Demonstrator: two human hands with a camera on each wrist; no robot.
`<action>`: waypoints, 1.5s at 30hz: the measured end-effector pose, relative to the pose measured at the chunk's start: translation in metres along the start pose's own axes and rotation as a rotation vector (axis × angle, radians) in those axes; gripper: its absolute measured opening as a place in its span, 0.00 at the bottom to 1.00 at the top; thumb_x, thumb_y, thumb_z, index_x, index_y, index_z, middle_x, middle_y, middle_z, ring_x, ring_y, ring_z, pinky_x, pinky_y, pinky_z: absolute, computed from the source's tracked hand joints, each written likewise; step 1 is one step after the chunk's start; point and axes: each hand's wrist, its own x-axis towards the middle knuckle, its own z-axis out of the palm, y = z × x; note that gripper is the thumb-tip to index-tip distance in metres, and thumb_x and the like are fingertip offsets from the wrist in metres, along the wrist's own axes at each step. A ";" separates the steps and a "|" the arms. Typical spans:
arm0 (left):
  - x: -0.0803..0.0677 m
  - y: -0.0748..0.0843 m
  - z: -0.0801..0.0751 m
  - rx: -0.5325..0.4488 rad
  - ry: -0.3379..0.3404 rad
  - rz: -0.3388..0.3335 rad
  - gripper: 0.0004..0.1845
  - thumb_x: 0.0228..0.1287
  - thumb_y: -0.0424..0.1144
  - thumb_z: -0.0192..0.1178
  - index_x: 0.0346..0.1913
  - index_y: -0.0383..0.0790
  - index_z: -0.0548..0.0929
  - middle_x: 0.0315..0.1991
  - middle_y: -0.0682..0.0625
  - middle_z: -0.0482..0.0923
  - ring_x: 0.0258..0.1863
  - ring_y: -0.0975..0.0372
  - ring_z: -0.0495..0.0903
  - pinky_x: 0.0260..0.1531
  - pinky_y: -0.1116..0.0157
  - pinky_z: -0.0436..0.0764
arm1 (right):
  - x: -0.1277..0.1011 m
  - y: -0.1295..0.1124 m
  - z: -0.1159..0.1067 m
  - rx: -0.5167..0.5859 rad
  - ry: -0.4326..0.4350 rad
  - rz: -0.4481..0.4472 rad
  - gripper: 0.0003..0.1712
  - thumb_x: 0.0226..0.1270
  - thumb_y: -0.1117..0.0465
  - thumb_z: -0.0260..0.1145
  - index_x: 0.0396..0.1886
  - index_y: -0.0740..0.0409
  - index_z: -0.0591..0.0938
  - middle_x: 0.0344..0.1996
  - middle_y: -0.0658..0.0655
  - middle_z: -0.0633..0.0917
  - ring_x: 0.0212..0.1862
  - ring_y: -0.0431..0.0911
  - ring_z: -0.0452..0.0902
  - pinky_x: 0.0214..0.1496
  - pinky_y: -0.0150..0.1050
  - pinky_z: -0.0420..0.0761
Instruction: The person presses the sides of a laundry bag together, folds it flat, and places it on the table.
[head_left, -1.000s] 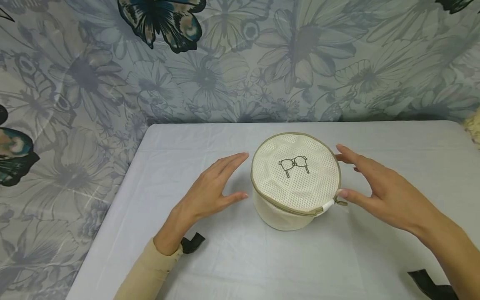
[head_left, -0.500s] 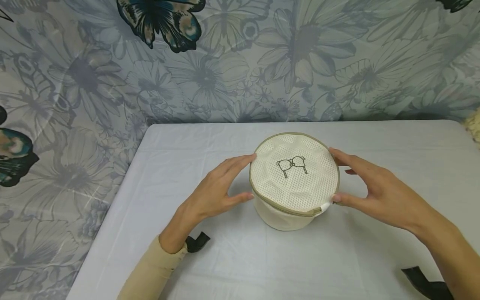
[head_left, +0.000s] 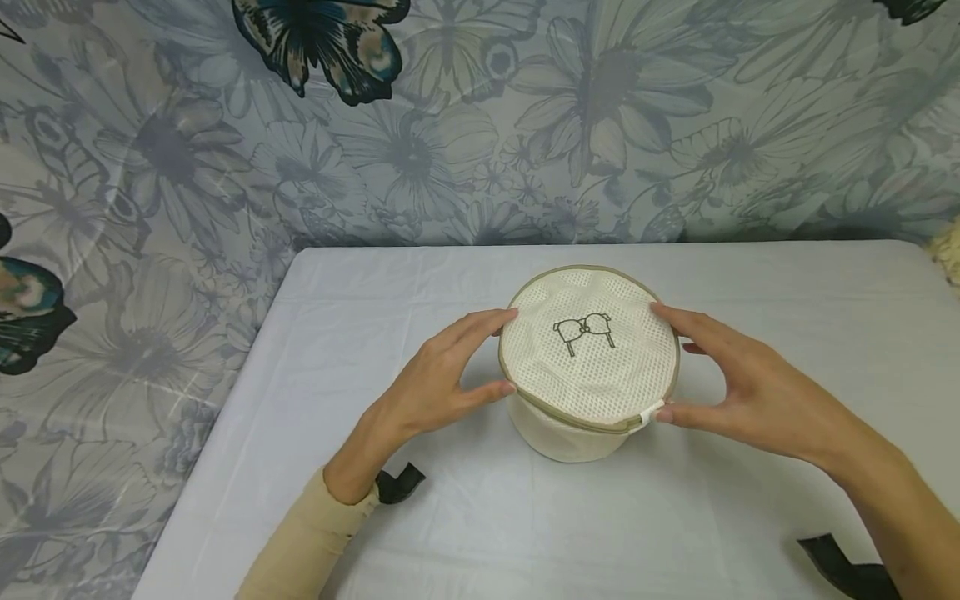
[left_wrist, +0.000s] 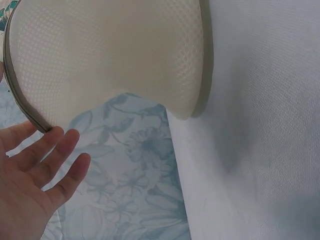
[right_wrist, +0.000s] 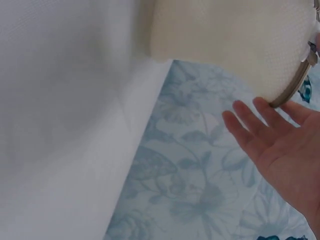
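Observation:
A round cream mesh pouch (head_left: 588,358) with khaki zip trim and a bra outline on its lid stands on the white table (head_left: 450,517). My left hand (head_left: 442,375) touches its left rim with forefinger and thumb tips, fingers nearly straight. My right hand (head_left: 738,379) touches the right rim, its thumb beside the white zip tab (head_left: 651,414). In the left wrist view the pouch (left_wrist: 110,55) fills the top, with the left hand's fingers (left_wrist: 50,165) straight against the trim. The right wrist view shows the pouch (right_wrist: 230,40) and the right hand's straight fingers (right_wrist: 265,130) at its edge.
A floral cloth with butterflies (head_left: 450,125) hangs behind and drapes down past the table's left edge. Black strap ends lie by my left wrist (head_left: 401,483) and right forearm (head_left: 840,558). A pale fuzzy thing (head_left: 947,250) shows at the far right edge.
Both hands have closed in from either side until their fingertips and thumbs touch the pouch's rim. The pouch has stayed almost in place, only nudged slightly left.

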 end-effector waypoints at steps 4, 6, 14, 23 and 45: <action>0.000 0.001 0.001 0.001 -0.004 -0.014 0.42 0.66 0.60 0.62 0.77 0.47 0.61 0.70 0.50 0.67 0.68 0.61 0.68 0.65 0.62 0.70 | 0.001 0.001 0.003 0.009 0.005 -0.016 0.64 0.42 0.48 0.85 0.78 0.37 0.59 0.72 0.49 0.68 0.59 0.49 0.74 0.56 0.19 0.63; 0.000 0.002 0.002 0.005 -0.011 -0.024 0.43 0.65 0.59 0.63 0.77 0.47 0.60 0.71 0.50 0.67 0.69 0.60 0.67 0.66 0.61 0.69 | 0.002 0.001 0.004 0.010 0.011 -0.026 0.64 0.41 0.48 0.85 0.78 0.38 0.59 0.71 0.49 0.68 0.59 0.46 0.73 0.56 0.16 0.61; 0.000 0.002 0.004 0.026 -0.029 -0.044 0.44 0.66 0.65 0.58 0.77 0.46 0.59 0.72 0.49 0.66 0.70 0.60 0.66 0.68 0.60 0.68 | 0.002 0.000 0.009 0.005 -0.003 0.006 0.65 0.42 0.45 0.85 0.79 0.38 0.57 0.73 0.53 0.66 0.65 0.55 0.70 0.66 0.39 0.70; 0.000 0.002 0.006 0.046 -0.045 -0.051 0.48 0.62 0.58 0.66 0.78 0.45 0.56 0.74 0.48 0.62 0.72 0.59 0.62 0.70 0.60 0.65 | 0.002 -0.001 0.012 -0.051 -0.020 0.044 0.66 0.44 0.41 0.83 0.80 0.37 0.54 0.74 0.58 0.63 0.71 0.63 0.62 0.59 0.69 0.69; -0.005 0.001 0.014 0.083 -0.124 -0.123 0.51 0.61 0.61 0.66 0.79 0.44 0.53 0.75 0.48 0.59 0.74 0.58 0.60 0.70 0.58 0.64 | -0.003 0.007 0.035 -0.136 0.011 0.007 0.66 0.46 0.39 0.81 0.80 0.45 0.53 0.73 0.60 0.64 0.64 0.65 0.71 0.50 0.67 0.77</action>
